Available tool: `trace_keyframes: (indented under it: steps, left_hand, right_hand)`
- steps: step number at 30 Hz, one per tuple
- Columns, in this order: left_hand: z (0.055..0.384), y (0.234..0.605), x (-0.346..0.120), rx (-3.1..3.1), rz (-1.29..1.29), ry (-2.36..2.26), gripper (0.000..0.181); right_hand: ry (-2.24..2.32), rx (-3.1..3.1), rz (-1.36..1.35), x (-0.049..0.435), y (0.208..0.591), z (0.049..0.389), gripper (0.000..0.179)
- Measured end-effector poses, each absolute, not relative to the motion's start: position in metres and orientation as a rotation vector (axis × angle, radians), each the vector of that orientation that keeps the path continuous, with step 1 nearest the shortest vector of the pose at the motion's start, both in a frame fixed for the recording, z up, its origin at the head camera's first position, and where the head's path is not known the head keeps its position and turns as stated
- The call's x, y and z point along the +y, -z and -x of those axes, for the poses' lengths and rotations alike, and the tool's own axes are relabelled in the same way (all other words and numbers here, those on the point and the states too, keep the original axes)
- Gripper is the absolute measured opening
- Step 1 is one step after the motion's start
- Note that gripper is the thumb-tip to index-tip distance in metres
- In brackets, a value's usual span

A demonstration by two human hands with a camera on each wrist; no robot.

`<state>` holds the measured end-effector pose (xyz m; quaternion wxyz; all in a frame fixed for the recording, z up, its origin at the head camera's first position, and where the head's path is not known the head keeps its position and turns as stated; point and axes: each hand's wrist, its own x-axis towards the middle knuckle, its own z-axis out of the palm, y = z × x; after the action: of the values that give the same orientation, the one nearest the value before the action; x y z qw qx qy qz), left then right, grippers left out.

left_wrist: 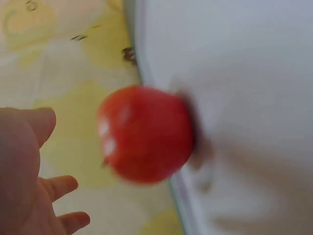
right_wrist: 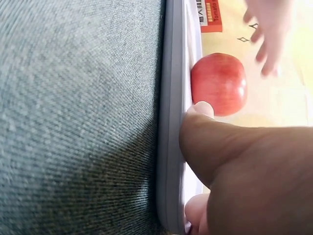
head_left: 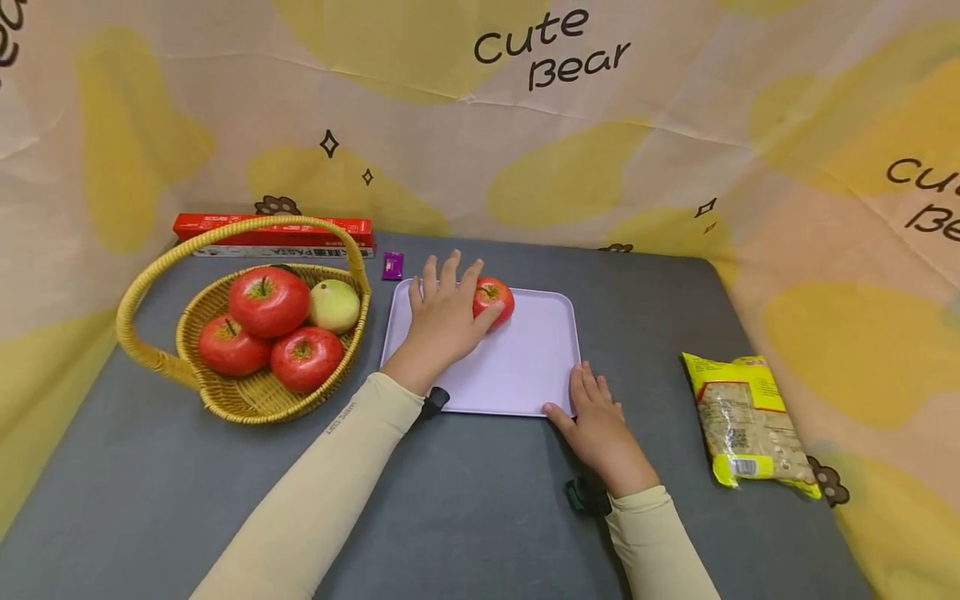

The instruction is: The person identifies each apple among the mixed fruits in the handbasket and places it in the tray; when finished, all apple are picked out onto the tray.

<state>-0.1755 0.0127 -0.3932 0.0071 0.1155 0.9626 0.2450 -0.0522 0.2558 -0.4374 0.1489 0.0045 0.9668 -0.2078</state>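
A red apple (head_left: 495, 302) rests on the pale lilac tray (head_left: 517, 367), toward its back edge. My left hand (head_left: 444, 321) is held above the tray just left of the apple, its fingers spread. In the left wrist view, a gap separates the left fingers (left_wrist: 61, 187) from the apple (left_wrist: 146, 134), and the hand holds nothing. At the tray's front right corner, my right hand (head_left: 600, 429) touches the rim with fingers extended. The right wrist view shows its thumb (right_wrist: 203, 132) resting on the tray's edge (right_wrist: 171, 122), with the apple (right_wrist: 220, 84) beyond.
Left of the tray stands a yellow wicker basket (head_left: 262, 408) with a tall handle, holding several red apples and a pale green fruit (head_left: 334, 306). Behind it lies a red box (head_left: 300, 227). A small purple packet (head_left: 392, 266) is nearby. On the right lies a yellow bag (head_left: 750, 421).
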Motion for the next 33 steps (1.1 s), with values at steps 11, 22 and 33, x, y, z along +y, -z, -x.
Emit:
trace_keyframes:
  steps: [11, 22, 33]
  left_hand:
    - [0.131, 0.354, -0.066, 3.226, -0.189, -1.092, 0.07]
    - [0.111, 0.35, -0.129, 3.365, 0.144, -1.198, 0.064]
    - [0.119, 0.367, -0.158, 3.245, 0.313, -1.164, 0.069]
  right_hand:
    - [0.6, 2.779, -0.006, 0.258, 0.438, 0.052, 0.09]
    - [0.608, 2.776, 0.001, 0.255, 0.436, 0.051, 0.091]
    - [0.613, 2.768, 0.009, 0.256, 0.437, 0.052, 0.09]
